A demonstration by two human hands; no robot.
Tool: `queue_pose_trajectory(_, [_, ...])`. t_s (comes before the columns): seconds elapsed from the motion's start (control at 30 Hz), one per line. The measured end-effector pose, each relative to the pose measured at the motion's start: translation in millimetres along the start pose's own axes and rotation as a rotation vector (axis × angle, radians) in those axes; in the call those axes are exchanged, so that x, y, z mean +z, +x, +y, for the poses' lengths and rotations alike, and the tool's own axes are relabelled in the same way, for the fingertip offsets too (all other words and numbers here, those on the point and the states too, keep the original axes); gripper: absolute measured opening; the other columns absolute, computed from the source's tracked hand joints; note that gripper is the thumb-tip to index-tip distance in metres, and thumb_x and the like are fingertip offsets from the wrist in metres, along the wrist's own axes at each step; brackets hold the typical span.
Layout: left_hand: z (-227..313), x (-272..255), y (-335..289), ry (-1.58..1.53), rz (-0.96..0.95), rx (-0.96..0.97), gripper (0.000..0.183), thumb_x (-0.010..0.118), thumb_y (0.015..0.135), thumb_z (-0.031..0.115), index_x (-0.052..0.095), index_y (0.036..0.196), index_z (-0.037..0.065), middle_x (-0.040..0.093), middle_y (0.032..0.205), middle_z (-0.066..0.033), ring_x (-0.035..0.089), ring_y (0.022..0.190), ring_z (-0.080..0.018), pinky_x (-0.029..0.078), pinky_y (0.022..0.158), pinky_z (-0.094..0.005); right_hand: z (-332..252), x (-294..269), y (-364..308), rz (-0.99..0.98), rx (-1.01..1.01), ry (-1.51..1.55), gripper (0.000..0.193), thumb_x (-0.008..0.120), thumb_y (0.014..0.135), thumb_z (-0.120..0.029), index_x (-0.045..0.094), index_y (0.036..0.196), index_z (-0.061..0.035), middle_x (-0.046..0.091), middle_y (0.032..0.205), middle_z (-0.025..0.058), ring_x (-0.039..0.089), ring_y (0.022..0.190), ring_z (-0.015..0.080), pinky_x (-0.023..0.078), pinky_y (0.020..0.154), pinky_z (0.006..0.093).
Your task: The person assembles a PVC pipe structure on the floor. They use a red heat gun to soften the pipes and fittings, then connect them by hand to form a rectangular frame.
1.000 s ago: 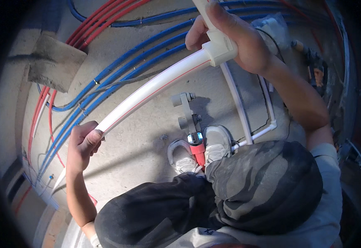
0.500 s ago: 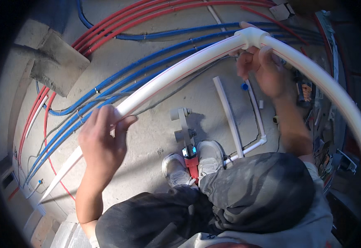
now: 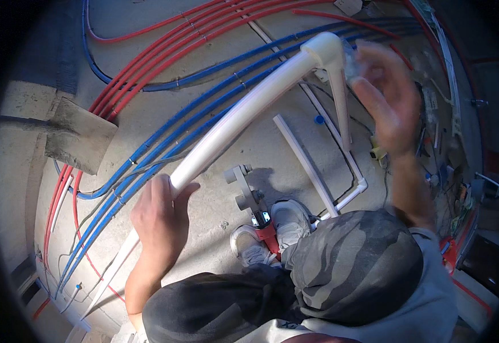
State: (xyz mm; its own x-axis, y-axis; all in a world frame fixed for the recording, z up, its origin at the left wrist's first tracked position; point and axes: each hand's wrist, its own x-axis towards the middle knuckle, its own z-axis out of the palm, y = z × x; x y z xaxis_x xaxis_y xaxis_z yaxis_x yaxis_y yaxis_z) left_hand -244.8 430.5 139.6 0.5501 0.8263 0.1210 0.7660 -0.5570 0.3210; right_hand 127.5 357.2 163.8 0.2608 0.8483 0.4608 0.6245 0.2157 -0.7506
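My left hand (image 3: 160,214) is wrapped around a long white plastic pipe (image 3: 243,111) that slants from lower left up to the far middle. At its far end sits a white elbow fitting (image 3: 323,50), and a second white pipe (image 3: 339,106) runs from it down toward the floor. Beside the fitting, my right hand (image 3: 389,100) is raised with thumb and fingers apart, blurred by motion. A pale bluish blur lies between its fingertips and the fitting; I cannot make it out. Between my shoes stands a pipe fusion welder (image 3: 249,194) with grey heating sockets and a red handle (image 3: 267,235).
Red pipes (image 3: 163,54) and blue pipes (image 3: 163,137) curve across the concrete floor. A flat blade on a handle (image 3: 83,137) lies at left. A loose white pipe length (image 3: 303,163) and an angled white pipe run (image 3: 352,197) lie ahead. Clutter (image 3: 449,183) lines the right side.
The joined pipes have turned: the second pipe, which swept out to the right, now points down from the fitting. My right hand has moved off the fitting to its right side.
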Motion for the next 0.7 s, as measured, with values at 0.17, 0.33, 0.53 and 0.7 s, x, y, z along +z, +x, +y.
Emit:
queue_pose_trajectory(0.17, [5.5,-26.6,-17.6,-0.33,-0.2,-0.143,0.038,0.084,0.083,0.024,0.054,0.093,0.003,0.058,0.07,-0.0157,0.057,0.062,-0.0364,0.043,0.056,-0.043,24.0,-15.8,69.2,-0.722,0.162,0.245,0.059,0.078,0.076,-0.025,0.061,0.129,-0.0047,0.062,0.12,0.0094,0.058,0.105,0.0162,0.047,0.092,0.0307])
queue_pose_trajectory(0.33, [-18.8,-45.3,-34.8,-0.573,-0.495,-0.235,0.046,0.085,0.083,0.031,0.055,0.1,0.001,0.05,0.068,-0.008,0.042,0.061,-0.0168,0.038,0.056,-0.0309,16.0,-6.9,79.0,-1.059,0.167,0.28,0.05,0.08,0.068,-0.027,0.067,0.111,-0.0045,0.063,0.1,0.007,0.061,0.091,0.0169,0.048,0.082,0.0299])
queue_pose_trajectory(0.53, [-55.5,-54.9,-49.8,-0.851,-0.727,-0.427,0.062,0.071,0.09,0.057,0.057,0.088,-0.003,0.05,0.064,-0.0057,0.045,0.059,-0.0134,0.035,0.053,-0.0315,10.9,8.8,66.0,-0.973,-0.072,0.207,0.04,0.082,0.063,-0.008,0.068,0.1,-0.0067,0.066,0.092,0.0039,0.063,0.081,0.0165,0.048,0.072,0.0305])
queue_pose_trajectory(0.7, [-46.0,-64.1,-60.4,-0.649,-0.6,-0.265,0.059,0.07,0.091,0.054,0.055,0.08,-0.002,0.047,0.058,-0.008,0.042,0.053,-0.0166,0.033,0.05,-0.0338,1.2,9.2,56.5,-0.867,-0.183,0.183,0.03,0.08,0.062,-0.005,0.066,0.089,-0.0061,0.067,0.084,0.005,0.063,0.074,0.0166,0.048,0.067,0.0316])
